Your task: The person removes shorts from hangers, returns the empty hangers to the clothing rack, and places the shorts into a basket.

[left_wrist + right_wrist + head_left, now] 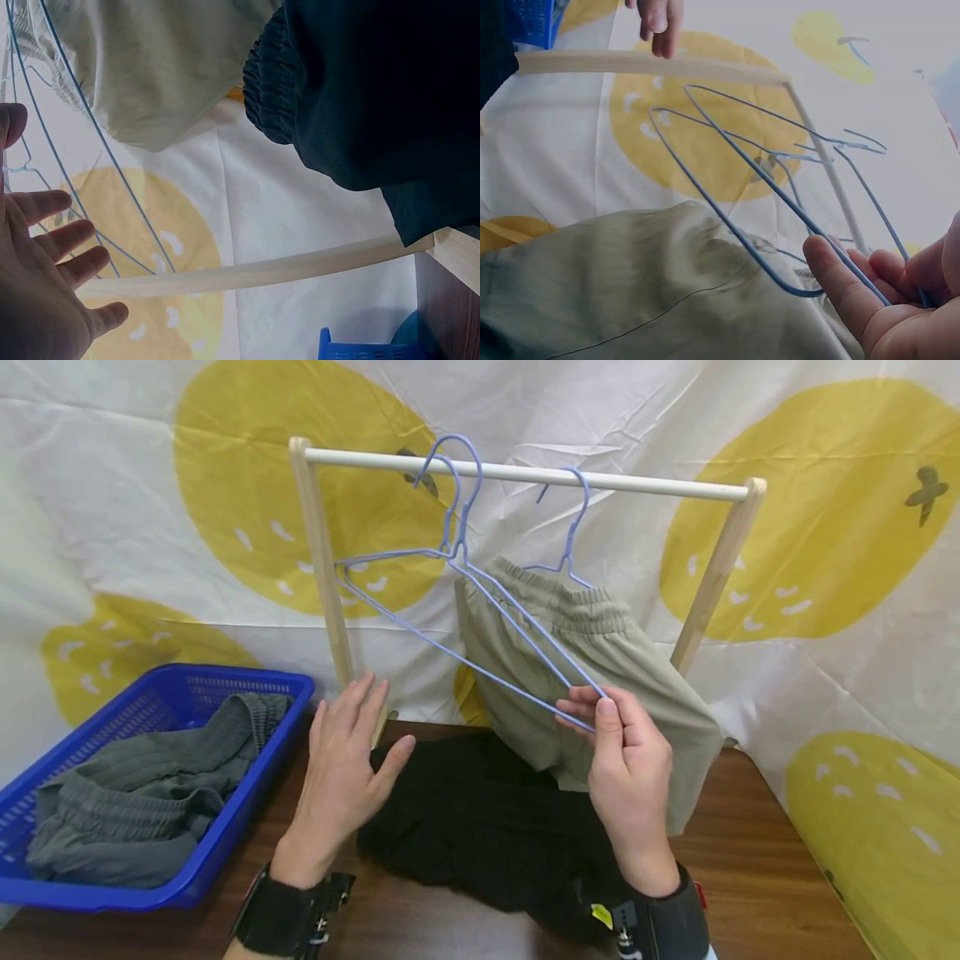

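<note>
Two bare blue wire hangers point(480, 668) hang by their hooks from the white rail, close together. My right hand point(630, 768) pinches the near corner of a hanger between thumb and fingers, and the wires slant down toward me. In the right wrist view, the wire point(780, 196) runs into those fingers. My left hand point(348, 772) has its fingers spread and holds nothing, beside the rack's left post. Behind the hangers, khaki shorts point(637, 668) with an elastic waist hang from another blue hanger point(581, 493). A black garment point(487, 827) lies below, on the table.
The rack has a white rail point(645, 481) and pale wooden posts point(322, 552). At the left, a blue basket point(302, 693) contains a grey garment point(150, 785) with an elastic waistband. A cloth with yellow prints point(810, 510) hangs behind the brown wooden table point(765, 860).
</note>
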`<state>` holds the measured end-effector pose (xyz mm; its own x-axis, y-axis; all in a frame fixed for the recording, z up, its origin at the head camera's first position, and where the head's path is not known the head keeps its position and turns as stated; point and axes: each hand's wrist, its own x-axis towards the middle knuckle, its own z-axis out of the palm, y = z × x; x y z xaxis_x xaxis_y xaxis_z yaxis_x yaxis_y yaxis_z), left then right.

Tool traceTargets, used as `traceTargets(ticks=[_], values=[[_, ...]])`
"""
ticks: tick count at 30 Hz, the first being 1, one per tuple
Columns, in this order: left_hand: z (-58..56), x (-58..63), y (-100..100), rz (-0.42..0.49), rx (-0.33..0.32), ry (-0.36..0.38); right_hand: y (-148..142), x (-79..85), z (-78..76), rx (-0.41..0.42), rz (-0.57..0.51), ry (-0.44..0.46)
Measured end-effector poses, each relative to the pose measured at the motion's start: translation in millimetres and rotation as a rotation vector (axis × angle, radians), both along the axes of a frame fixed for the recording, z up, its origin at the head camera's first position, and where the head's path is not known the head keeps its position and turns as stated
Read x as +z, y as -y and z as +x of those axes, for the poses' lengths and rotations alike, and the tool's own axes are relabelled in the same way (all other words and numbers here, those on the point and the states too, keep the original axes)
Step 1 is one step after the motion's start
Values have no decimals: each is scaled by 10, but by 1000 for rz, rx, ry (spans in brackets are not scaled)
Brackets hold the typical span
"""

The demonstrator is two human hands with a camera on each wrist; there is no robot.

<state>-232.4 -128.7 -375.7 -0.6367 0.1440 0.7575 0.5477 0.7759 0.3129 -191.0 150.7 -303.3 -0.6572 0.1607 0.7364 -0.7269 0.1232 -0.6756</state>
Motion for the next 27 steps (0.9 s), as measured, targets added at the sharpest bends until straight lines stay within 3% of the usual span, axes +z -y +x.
traceTargets(ticks=[13,27], values=[[5,-30,-19,-21,-11,26,98,250,-90,-6,97,91],[-2,-28,-43,-14,-21,19,189,272,-157,-3,196,140]])
